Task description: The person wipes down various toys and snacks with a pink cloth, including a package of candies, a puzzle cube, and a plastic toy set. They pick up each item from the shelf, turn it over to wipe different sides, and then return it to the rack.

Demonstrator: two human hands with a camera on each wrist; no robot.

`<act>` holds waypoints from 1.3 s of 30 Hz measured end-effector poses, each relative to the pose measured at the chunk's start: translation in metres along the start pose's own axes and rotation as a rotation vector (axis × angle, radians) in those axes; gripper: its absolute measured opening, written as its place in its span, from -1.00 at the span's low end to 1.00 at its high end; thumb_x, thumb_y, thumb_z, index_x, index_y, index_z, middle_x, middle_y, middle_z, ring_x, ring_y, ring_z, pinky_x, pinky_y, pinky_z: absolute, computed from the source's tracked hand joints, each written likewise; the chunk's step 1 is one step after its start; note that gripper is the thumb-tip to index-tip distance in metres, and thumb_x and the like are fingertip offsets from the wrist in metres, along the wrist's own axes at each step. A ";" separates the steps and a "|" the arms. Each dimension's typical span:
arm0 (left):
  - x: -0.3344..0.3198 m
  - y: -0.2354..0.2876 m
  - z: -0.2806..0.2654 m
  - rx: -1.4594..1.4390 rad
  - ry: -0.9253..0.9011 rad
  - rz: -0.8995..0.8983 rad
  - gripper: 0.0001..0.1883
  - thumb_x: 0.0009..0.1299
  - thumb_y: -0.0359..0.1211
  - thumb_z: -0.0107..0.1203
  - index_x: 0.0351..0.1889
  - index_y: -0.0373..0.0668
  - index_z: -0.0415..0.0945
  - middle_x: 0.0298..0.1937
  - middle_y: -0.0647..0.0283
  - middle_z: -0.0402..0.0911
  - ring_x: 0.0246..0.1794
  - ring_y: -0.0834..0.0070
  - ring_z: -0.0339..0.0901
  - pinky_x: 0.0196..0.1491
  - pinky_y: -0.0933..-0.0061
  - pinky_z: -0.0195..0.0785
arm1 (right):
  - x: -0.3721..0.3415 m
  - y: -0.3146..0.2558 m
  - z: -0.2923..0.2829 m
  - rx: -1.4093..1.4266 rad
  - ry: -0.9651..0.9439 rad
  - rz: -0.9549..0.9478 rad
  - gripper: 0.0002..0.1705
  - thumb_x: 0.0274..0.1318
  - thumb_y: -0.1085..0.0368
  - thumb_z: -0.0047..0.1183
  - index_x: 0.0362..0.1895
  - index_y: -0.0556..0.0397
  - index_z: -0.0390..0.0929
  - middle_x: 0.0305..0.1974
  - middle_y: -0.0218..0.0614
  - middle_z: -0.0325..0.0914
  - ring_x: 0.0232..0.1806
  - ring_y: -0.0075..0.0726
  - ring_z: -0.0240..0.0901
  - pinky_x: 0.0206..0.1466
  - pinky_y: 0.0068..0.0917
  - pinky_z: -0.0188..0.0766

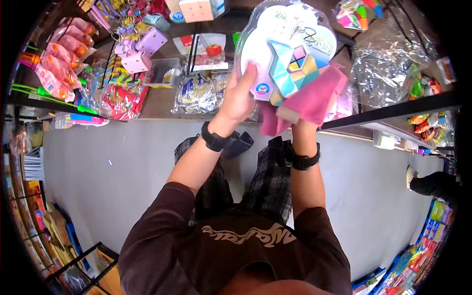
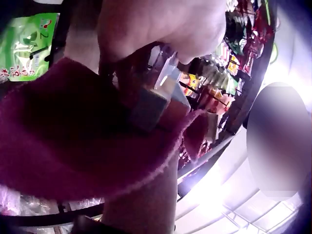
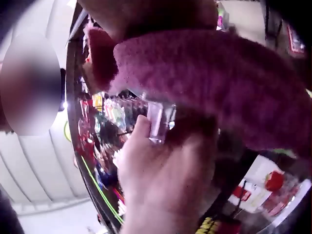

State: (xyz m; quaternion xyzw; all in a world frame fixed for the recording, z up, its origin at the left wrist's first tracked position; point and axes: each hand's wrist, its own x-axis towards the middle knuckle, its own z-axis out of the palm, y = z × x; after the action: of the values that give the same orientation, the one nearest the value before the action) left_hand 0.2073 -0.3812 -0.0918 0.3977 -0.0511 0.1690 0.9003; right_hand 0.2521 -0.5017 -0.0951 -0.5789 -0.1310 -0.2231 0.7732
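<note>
My left hand [image 1: 238, 101] grips the lower left edge of a clear blister package [image 1: 260, 59], its thumb on the front; the other fingers are behind. On the package's card are a handwritten 8 and a multicoloured geometric toy [image 1: 295, 69]. My right hand, at the lower right edge, holds a pink cloth [image 1: 319, 98] that covers most of the hand and overlaps the package; its fingers are hidden. The right wrist view shows the cloth [image 3: 195, 78] above my left hand [image 3: 161, 170]. In the left wrist view, the cloth [image 2: 87, 151] hangs below my left hand [image 2: 161, 27].
A shelf holds bagged goods [image 1: 201, 93], purple bag-shaped trinkets [image 1: 136, 61], pink packets [image 1: 59, 64], a clear tray [image 1: 164, 73] and a heap of clear wrappers [image 1: 383, 73]. A black rail [image 1: 393, 110] crosses at right. Another person's leg [image 1: 435, 186] shows at far right.
</note>
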 end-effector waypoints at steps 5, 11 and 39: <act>0.001 -0.007 -0.014 -0.021 0.034 0.047 -0.53 0.45 -0.16 -0.22 0.23 -0.18 0.08 0.13 0.17 0.33 0.09 0.34 0.35 0.10 0.25 0.23 | -0.014 0.007 0.005 -0.026 -0.127 -0.036 -0.78 0.18 0.28 -0.14 -0.24 0.21 0.42 -0.30 -0.32 0.45 -0.26 -0.49 0.37 -0.21 -0.51 0.33; -0.005 0.003 0.006 0.531 0.008 -0.028 -0.50 0.42 -0.20 -0.12 0.21 -0.32 0.14 0.03 0.20 0.39 0.00 0.55 0.31 0.07 0.52 0.16 | -0.011 -0.006 0.008 -0.537 -0.290 -0.507 -0.77 -0.21 0.35 0.05 -0.33 0.07 0.51 -0.33 -0.03 0.45 -0.23 0.15 0.35 -0.11 -0.05 0.25; 0.001 0.012 -0.030 0.627 -0.291 0.316 -0.26 0.40 0.13 -0.44 0.21 -0.37 0.14 0.20 -0.03 0.24 0.21 0.19 0.19 0.23 0.34 -0.02 | 0.013 -0.028 0.043 -0.399 -0.533 -0.074 -0.76 -0.02 0.34 -0.08 -0.23 0.13 0.51 -0.22 0.01 0.47 -0.17 0.10 0.42 -0.07 -0.17 0.31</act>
State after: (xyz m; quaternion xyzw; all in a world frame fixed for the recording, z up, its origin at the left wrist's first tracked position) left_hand 0.2028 -0.3513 -0.1029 0.6611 -0.1850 0.2551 0.6809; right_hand 0.2520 -0.4702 -0.0528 -0.7517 -0.3032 -0.1128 0.5747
